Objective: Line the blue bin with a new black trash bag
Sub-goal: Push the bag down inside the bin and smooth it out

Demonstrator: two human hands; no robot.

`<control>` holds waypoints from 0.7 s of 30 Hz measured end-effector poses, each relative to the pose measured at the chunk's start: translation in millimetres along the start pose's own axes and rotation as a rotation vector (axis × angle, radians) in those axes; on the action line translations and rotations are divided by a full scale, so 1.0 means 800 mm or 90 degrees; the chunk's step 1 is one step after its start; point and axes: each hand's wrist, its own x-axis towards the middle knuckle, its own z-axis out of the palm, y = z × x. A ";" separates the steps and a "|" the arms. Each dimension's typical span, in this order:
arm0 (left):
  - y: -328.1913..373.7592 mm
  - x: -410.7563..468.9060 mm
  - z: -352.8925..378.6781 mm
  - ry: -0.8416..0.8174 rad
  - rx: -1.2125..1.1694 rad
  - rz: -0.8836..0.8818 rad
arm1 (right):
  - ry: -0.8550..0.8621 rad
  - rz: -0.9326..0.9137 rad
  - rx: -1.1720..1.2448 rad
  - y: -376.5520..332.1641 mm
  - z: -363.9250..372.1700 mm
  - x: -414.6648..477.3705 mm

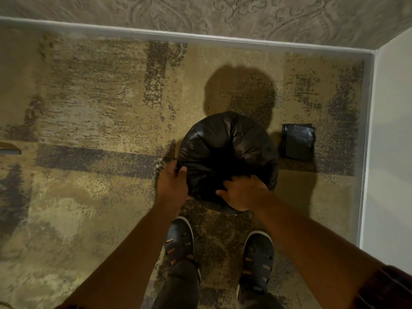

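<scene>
A black trash bag [225, 143] is spread over the top of a round bin on the carpet, covering the bin so fully that none of its blue shows. My left hand [172, 181] grips the bag's edge at the near left rim. My right hand [242, 192] rests on the near right rim, fingers pressing the plastic down into the opening. The bag's middle sags into darkness.
A folded black bag [297, 141] lies on the carpet just right of the bin. A white wall [392, 130] with baseboard runs along the right; a patterned wall [200, 14] stands beyond. My two shoes [178, 241] stand close behind the bin.
</scene>
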 end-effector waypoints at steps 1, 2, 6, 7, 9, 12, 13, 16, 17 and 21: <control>0.000 0.000 0.000 0.001 0.004 -0.001 | 0.022 -0.004 0.004 -0.003 -0.002 -0.004; 0.000 0.001 0.000 0.001 0.009 -0.004 | 0.068 -0.015 0.007 -0.005 -0.005 -0.009; 0.006 -0.001 0.000 -0.003 0.035 -0.003 | 0.399 -0.113 -0.005 -0.020 -0.022 -0.020; 0.008 -0.001 -0.001 -0.005 0.042 -0.002 | 0.468 -0.130 0.008 -0.025 -0.031 -0.020; 0.010 -0.002 -0.001 -0.009 0.053 0.005 | 0.516 -0.128 0.006 -0.031 -0.049 -0.012; 0.009 -0.004 -0.001 -0.006 0.064 0.012 | 0.363 -0.057 -0.025 -0.025 -0.070 0.016; 0.009 -0.004 -0.002 -0.004 0.061 0.011 | 0.310 -0.036 -0.031 -0.021 -0.074 0.028; 0.009 -0.005 -0.002 -0.013 0.059 0.003 | 0.223 -0.019 -0.056 -0.010 -0.072 0.061; 0.008 -0.005 -0.001 -0.017 0.064 -0.003 | 0.212 -0.024 -0.068 -0.005 -0.069 0.071; 0.000 0.001 -0.002 -0.023 0.027 -0.030 | 0.162 -0.020 -0.107 0.010 -0.056 0.100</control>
